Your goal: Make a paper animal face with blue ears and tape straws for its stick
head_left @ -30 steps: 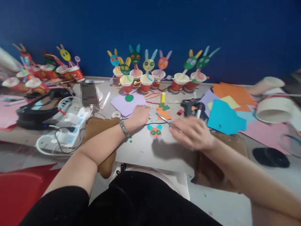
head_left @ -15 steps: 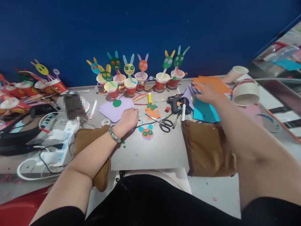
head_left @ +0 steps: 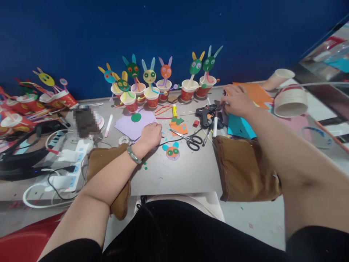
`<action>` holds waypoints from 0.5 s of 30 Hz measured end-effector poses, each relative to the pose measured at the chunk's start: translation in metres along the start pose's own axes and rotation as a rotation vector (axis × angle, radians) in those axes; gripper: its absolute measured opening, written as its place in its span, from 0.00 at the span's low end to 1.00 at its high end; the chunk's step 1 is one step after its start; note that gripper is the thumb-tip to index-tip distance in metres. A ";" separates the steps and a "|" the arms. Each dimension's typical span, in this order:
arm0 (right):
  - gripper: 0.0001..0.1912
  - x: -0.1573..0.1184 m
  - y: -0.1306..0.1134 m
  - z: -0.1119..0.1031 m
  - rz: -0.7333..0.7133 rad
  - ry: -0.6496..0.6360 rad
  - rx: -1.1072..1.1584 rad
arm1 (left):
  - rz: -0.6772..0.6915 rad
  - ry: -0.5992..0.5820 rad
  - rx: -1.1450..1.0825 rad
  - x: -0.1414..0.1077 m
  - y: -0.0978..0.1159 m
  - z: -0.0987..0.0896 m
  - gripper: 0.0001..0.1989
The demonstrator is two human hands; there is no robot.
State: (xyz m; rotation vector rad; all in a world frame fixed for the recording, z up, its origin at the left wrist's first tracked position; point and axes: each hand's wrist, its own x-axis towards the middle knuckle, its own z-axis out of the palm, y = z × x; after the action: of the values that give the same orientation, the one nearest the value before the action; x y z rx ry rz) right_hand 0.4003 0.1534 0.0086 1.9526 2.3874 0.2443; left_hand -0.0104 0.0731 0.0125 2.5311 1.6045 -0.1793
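My left hand (head_left: 150,136) rests on the table at the right edge of the purple paper (head_left: 131,125), fingers curled; whether it holds anything is hidden. At the right, my right hand (head_left: 236,100) reaches over the blue paper (head_left: 241,125) and orange paper (head_left: 255,95), its fingers bent around something dark that I cannot make out. Left of it lies a black glue gun (head_left: 202,115). Between my hands are open scissors (head_left: 193,141), an orange scrap (head_left: 178,128) and a yellow glue stick (head_left: 175,111). An orange paper face (head_left: 173,153) with blue ears lies in front.
Paper cups (head_left: 151,97) with paper-faced figures stand along the blue wall. White cups (head_left: 291,102) lie at the right. A power strip (head_left: 79,163) with cables is at the left. Brown cloth covers (head_left: 245,171) hang over the table's front edge on both sides.
My right hand has moved slightly, and its fingers have drawn in from a stretched-out pose. My left hand has stayed by the purple paper. The view has shifted a little.
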 end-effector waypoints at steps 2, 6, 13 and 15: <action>0.15 -0.004 0.008 -0.002 0.051 0.057 -0.018 | 0.003 0.001 -0.002 0.001 -0.001 0.001 0.18; 0.19 -0.018 0.026 -0.008 0.100 0.106 -0.033 | 0.007 -0.002 -0.014 0.000 0.000 0.001 0.18; 0.21 -0.032 0.032 -0.013 0.066 -0.033 0.005 | -0.004 -0.014 -0.035 -0.003 0.002 -0.004 0.19; 0.21 -0.028 0.027 -0.013 0.083 -0.059 0.016 | -0.007 -0.017 -0.036 -0.003 0.002 -0.005 0.19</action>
State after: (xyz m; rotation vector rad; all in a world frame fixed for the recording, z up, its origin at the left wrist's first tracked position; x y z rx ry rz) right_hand 0.4305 0.1303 0.0234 2.0382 2.2830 0.1683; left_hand -0.0096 0.0701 0.0177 2.4913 1.5955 -0.1709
